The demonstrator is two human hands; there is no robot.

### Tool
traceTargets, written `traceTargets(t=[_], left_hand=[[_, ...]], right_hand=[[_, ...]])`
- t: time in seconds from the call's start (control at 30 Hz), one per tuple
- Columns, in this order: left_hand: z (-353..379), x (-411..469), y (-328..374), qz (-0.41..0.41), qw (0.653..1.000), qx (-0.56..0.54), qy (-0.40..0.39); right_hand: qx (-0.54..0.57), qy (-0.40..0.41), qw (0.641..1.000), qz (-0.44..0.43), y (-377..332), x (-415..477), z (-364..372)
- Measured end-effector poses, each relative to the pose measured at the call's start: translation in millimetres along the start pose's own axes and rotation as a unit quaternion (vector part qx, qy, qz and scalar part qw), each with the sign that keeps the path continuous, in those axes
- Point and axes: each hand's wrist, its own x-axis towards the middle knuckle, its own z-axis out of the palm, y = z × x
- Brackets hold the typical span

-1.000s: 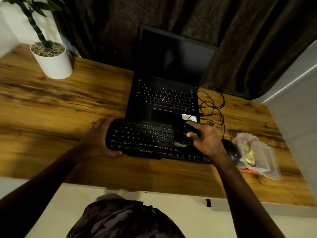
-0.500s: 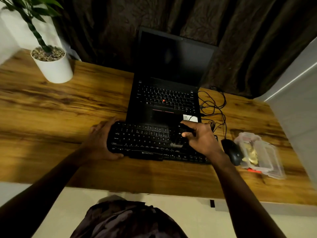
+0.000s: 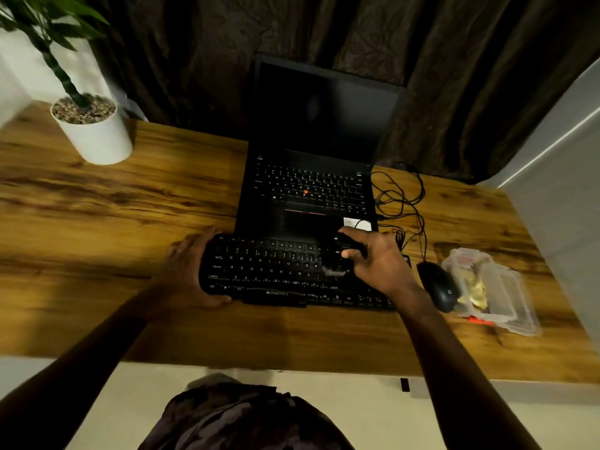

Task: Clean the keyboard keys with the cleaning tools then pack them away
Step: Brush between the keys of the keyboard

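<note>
The cleaning step is in hand: the keyboard lies near the middle of the tabletop, its far edge overlapping the front lip of the open laptop, and the right hand works over its right-hand keys with the fingers pinched narrow on a small dark cleaning tool whose pale, blurred tip looks to be touching the keys; it is probably a brush, though the dim light leaves that uncertain. The left hand clasps the keyboard's left end at about 9 o'clock, fingers curled around the edge to steady it. Judging by this, most of the keys to the left are yet to be covered, so the next move calls for light strokes row by row toward 9 o'clock while the left hand keeps the board from sliding. At 3 o'clock of the keyboard sits a black mouse, and just beyond it an open clear plastic case, likely where the tools get packed. The tabletop is dark-grained wood with tangled cables at 1 o'clock and a white potted plant at 10 o'clock. A dark brown curtain hangs behind, and the room is dim.
</note>
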Motion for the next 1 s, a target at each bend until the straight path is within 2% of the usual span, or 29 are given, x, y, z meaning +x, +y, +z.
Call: traceTargets(t=[0.1, 0.33, 0.5, 0.6, 0.77, 0.87, 1.0], left_hand=[[-1.0, 0.5, 1.7, 0.005, 1.0, 0.006, 0.004], [-0.8, 0.7, 0.5, -0.003, 1.0, 0.005, -0.004], [0.2, 3.7, -3.4, -0.017, 1.0, 0.014, -0.003], [1.4, 4.3, -5.9, -0.015, 1.0, 0.02, -0.002], [-1.8, 3.2, -8.6, -0.019, 1.0, 0.017, -0.006], [-2.5, 2.7, -7.4, -0.02, 1.0, 0.018, -0.009], [-3.9, 2.4, -6.1, -0.008, 1.0, 0.011, -0.008]], right_hand=[[-0.02, -0.002, 1.0, 0.004, 0.4, 4.3, 0.6], [0.068, -0.031, 0.996, -0.038, -25.6, 13.6, 27.3], [-0.004, -0.042, 0.999, 0.008, -11.4, 9.2, 4.2], [-0.037, -0.039, 0.999, 0.005, -10.8, 7.6, 4.8], [0.016, -0.047, 0.998, -0.039, -37.3, 17.6, 29.4], [0.034, -0.05, 0.998, -0.026, -36.8, 18.2, 28.9], [-0.002, -0.034, 0.999, 0.001, -21.9, 8.4, 11.0]])
